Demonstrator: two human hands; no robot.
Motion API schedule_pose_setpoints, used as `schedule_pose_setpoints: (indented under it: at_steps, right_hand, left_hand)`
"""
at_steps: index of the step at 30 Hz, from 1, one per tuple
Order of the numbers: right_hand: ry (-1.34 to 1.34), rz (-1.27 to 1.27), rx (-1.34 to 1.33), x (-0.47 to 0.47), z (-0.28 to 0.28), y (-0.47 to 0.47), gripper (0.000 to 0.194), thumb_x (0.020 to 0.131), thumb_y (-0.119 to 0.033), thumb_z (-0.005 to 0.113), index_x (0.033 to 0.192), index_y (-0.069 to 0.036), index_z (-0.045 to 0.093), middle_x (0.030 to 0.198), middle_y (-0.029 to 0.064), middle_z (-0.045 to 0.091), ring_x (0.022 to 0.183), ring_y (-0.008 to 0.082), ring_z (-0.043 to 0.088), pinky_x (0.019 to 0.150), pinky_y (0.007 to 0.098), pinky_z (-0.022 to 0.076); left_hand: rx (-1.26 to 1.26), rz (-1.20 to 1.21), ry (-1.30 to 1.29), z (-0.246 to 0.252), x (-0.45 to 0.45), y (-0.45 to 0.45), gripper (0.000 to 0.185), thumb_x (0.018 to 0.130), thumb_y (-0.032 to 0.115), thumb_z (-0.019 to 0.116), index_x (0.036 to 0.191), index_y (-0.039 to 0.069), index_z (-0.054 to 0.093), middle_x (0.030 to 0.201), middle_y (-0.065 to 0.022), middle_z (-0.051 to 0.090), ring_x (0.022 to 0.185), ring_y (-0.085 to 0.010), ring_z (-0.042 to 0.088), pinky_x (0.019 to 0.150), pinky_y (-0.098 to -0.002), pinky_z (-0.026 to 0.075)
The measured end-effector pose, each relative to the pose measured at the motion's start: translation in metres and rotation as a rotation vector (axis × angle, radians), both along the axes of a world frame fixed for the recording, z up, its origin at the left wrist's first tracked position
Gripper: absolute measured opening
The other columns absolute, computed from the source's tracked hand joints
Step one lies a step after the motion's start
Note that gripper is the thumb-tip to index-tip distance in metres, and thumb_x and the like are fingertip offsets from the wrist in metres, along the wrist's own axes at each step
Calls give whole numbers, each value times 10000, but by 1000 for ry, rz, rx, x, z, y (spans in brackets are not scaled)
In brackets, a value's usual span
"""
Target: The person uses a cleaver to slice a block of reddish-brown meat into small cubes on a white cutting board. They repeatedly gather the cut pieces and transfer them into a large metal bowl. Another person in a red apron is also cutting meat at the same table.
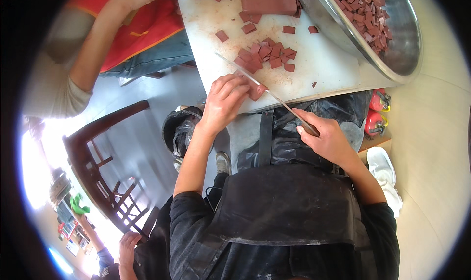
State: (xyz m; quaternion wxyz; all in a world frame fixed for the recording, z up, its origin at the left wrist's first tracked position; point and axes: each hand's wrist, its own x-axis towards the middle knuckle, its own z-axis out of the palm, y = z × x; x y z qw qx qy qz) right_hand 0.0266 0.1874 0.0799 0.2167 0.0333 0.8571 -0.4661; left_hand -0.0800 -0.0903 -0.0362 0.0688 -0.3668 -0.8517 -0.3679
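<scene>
My right hand (323, 134) grips the handle of a long-bladed knife (283, 104), its blade slanting up and left over the white cutting board (323, 74). Under the blade lies a reddish-brown slab (256, 91). My left hand (225, 101) rests its bent fingers on the slab's left part; how firmly they hold it I cannot tell. Just beyond the blade is a pile of small flat reddish-brown pieces (272, 52). A larger block (268, 1) of the same colour sits at the board's far side, with loose pieces around it.
A metal bowl (403, 37) full of cut pieces tilts at the right of the board. A co-worker's arm (106, 41) is at upper left. A wooden chair (106, 122) and a black bin (180, 129) stand left. Red fire extinguishers (374, 122) are below the table's right side.
</scene>
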Motion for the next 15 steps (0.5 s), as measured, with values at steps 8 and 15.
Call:
schedule_pose_setpoints:
  at_steps: [8, 15]
  right_hand:
    - [47, 24, 70, 3, 0, 1, 452, 931, -119, 726, 1374, -70, 648, 1053, 147, 768, 853, 316, 756, 747, 379, 599]
    - [90, 48, 44, 5, 2, 5, 467, 921, -88, 740, 1376, -34, 653, 1090, 174, 766, 815, 254, 754, 736, 319, 583]
  left_hand:
    - [-26, -5, -50, -12, -3, 4, 304, 762, 20, 774, 1062, 47, 735, 1099, -80, 682, 1084, -317, 636, 928, -438, 506]
    - [-47, -4, -56, -14, 1, 1, 307, 709, -11, 749, 1011, 36, 732, 1078, -85, 682, 1038, -328, 635, 912, -439, 507]
